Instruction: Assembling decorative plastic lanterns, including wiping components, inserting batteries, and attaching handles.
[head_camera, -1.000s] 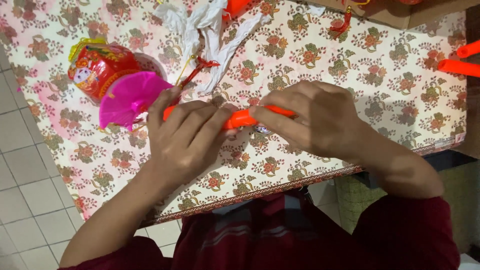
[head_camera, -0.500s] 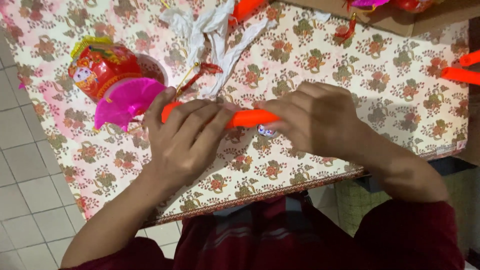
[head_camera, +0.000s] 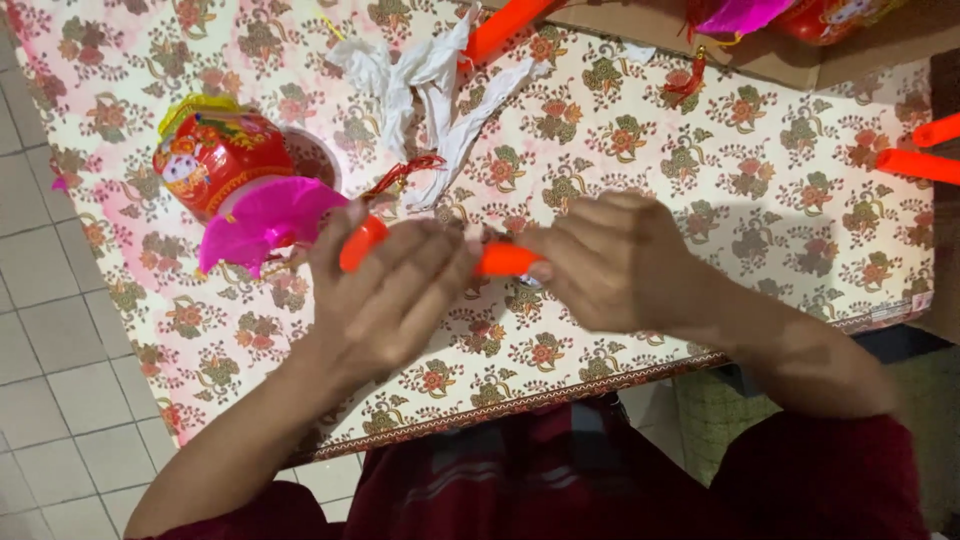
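Together our left hand (head_camera: 385, 300) and right hand (head_camera: 610, 262) grip the orange stick (head_camera: 505, 260) over the floral worktop (head_camera: 780, 200), near the red lantern (head_camera: 215, 160).

A table (head_camera: 780, 210) draped in a cream cloth patterned with red and green flowers fills most of the frame. At its left side lies a red paper lantern (head_camera: 215, 160) with a yellow rim, and a bright pink paper fan (head_camera: 262, 222) rests just against it. Crumpled strips of white paper (head_camera: 425, 95) sprawl near the top centre, with a red tassel (head_camera: 405, 175) beside their lower end. Two orange sticks (head_camera: 920, 150) lie at the right edge, another orange stick (head_camera: 505, 25) pokes in from the top. A brown cardboard box (head_camera: 800, 50) sits at the far edge. Pale floor tiles (head_camera: 50, 350) show on the left.
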